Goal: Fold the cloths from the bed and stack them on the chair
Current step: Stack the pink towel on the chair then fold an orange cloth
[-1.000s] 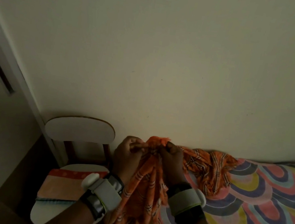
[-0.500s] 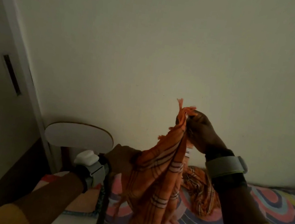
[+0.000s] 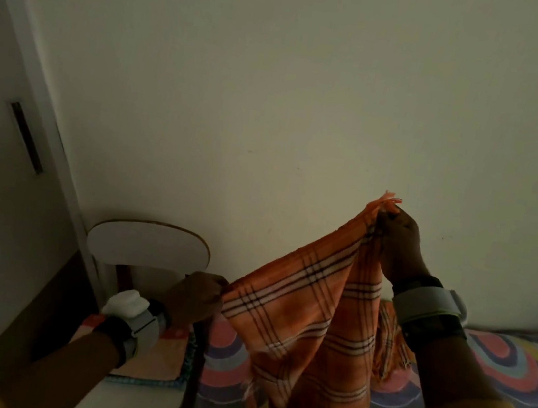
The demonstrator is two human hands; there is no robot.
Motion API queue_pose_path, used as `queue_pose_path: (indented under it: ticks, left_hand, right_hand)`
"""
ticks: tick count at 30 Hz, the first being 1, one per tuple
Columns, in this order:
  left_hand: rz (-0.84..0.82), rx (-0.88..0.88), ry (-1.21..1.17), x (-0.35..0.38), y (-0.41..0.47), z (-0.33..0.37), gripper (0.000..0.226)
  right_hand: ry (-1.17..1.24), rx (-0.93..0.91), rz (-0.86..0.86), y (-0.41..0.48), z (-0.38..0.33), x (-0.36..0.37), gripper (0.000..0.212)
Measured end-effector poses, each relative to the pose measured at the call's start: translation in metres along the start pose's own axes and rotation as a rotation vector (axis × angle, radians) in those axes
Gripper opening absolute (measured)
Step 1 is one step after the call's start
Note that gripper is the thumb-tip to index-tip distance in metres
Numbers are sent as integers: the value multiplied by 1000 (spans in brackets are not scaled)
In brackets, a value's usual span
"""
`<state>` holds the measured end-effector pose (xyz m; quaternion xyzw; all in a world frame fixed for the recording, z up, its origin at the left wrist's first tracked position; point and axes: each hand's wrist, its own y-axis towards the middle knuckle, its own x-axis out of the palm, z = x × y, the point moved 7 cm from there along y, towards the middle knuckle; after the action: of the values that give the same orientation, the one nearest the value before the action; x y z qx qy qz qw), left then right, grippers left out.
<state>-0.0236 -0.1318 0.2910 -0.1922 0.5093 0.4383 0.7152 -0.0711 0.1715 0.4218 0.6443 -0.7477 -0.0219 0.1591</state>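
An orange checked cloth (image 3: 305, 330) with fringed ends hangs stretched in the air above the bed (image 3: 495, 381). My right hand (image 3: 397, 242) pinches its upper corner, raised high on the right. My left hand (image 3: 195, 299) grips another edge lower down, in front of the chair (image 3: 147, 249). The cloth slopes down from right to left and its loose part drapes onto the bed. On the chair seat lies a folded orange-pink cloth (image 3: 152, 357), partly hidden by my left forearm.
The bed carries a sheet with coloured arc patterns. A plain pale wall (image 3: 309, 105) fills the background. A white door frame (image 3: 47, 124) runs down the left side beside the chair. The room is dim.
My right hand has lifted the cloth's corner up and to the right while my left hand has slid left along the edge, spreading the bunched cloth open.
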Motion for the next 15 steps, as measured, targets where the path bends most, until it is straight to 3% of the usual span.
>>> queue_pose_path:
  ticks: [3,7,10,15]
  left_hand:
    - [145,191,34,-27,-10,12,43]
    - [212,246,-2,-35,-16,19,21]
    - [238,242,-79,-38,-20,27,9]
    - [165,328,129,-15,-27,42,44]
  right_hand:
    - [-42,5,94,-6,1,-15,32]
    - [-129,-6,171,-12,0,-19,33]
    - [-140,-16,114,-16,-3,-6,31]
    - [-84,-35,-6,-17,-4,15,29]
